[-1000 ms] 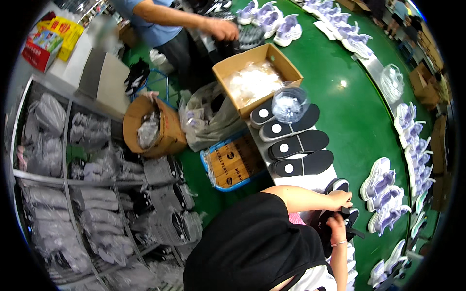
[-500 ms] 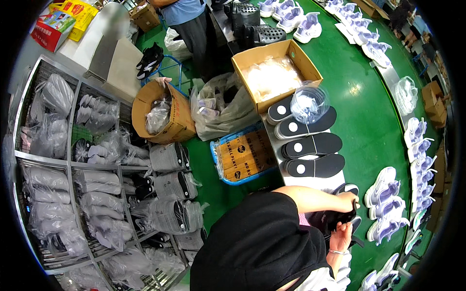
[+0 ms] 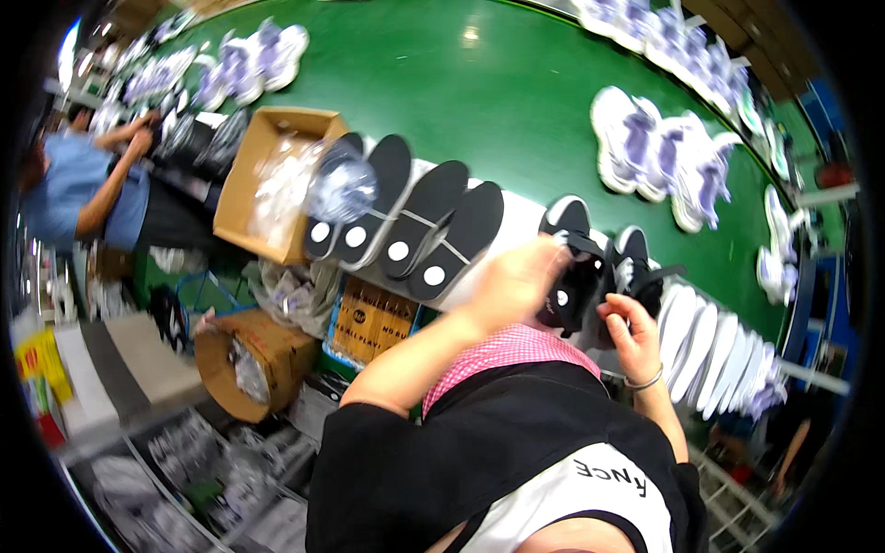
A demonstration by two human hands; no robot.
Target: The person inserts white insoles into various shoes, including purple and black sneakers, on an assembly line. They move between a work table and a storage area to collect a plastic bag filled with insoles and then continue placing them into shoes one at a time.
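Observation:
Both hands are at a black shoe (image 3: 573, 293) on a pale narrow bench in front of me. My left hand (image 3: 524, 276), smeared by motion, has its fingers closed at the shoe's upper edge, near the laces. On the other side, my right hand (image 3: 632, 334), with a bracelet at its wrist, is curled, thumb and forefinger close together beside the shoe. Whatever lies between those fingertips is too small to make out. A second black shoe (image 3: 632, 256) with a white sole edge stands just beyond the right hand.
Left of the shoes lie several black insoles (image 3: 435, 207) with white dots, banded together. Past them are a clear plastic roll (image 3: 343, 187) and an open carton (image 3: 238, 207). White-soled shoes (image 3: 705, 350) line the bench's right; lilac-white shoes (image 3: 659, 147) stand on the green surface. A co-worker (image 3: 101, 198) is far left.
My view has swung round, so the bench now runs diagonally and the cartons sit further left. Both hands remain at the black shoe; the left one is now blurred by movement.

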